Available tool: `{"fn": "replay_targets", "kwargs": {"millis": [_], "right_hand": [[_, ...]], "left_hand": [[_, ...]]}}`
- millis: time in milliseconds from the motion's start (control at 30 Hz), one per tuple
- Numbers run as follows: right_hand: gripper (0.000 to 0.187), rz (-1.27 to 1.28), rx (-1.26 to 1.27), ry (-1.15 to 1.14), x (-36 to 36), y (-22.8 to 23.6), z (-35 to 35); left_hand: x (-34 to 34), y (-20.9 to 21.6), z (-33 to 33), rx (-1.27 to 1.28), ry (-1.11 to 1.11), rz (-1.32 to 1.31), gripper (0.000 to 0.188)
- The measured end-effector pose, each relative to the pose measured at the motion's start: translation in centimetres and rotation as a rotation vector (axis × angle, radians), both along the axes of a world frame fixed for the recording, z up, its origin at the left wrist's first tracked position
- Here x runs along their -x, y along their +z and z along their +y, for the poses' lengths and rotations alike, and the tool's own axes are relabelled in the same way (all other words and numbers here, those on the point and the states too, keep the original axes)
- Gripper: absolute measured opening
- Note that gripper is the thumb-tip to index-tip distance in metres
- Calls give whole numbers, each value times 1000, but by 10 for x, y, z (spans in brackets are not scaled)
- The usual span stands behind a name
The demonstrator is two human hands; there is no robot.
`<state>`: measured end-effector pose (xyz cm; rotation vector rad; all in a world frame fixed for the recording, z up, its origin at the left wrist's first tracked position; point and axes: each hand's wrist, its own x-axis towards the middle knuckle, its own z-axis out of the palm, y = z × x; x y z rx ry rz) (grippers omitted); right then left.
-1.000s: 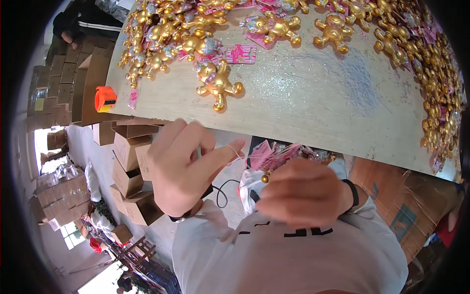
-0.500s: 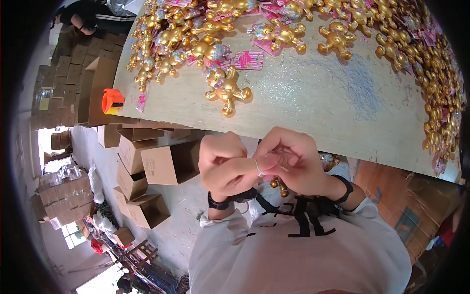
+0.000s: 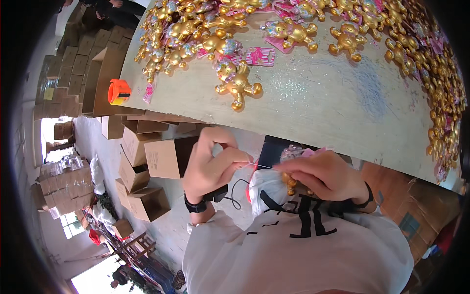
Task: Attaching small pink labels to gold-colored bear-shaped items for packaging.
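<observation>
Tautly, white thread [image 3: 262, 166] is stretched mid-frame.
It is held by left hand [image 3: 209, 164] and right hand [image 3: 329, 172] (each grip pinched narrow).

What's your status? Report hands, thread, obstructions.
Left hand pinching thread; right hand blurred, grip unclear. Thread stretched between them. Gold figure partly hidden by right hand. Nothing crossing thread.

Orange ring-shaped object [image 3: 119, 88] at one corner of the table [image 3: 323, 112]; open cardboard boxes [image 3: 163, 159] on the floor [image 3: 107, 169]; stacked cartons [image 3: 83, 63]
</observation>
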<state>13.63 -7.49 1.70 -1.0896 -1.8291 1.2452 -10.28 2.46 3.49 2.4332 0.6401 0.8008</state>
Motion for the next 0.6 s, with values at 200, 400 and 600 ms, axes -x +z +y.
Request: {"fn": "replay_targets", "kwargs": {"millis": [200, 400, 600], "right_hand": [[10, 37, 22, 3, -23, -8, -16], [12, 101, 108, -9, -28, -11, -18], [11, 185, 166, -1, -27, -14, -15]], "left_hand": [[10, -30, -14, 221, -47, -312, 31], [5, -27, -5, 378, -138, -375, 25], [-6, -29, -17, 912, -445, -548, 15]]}}
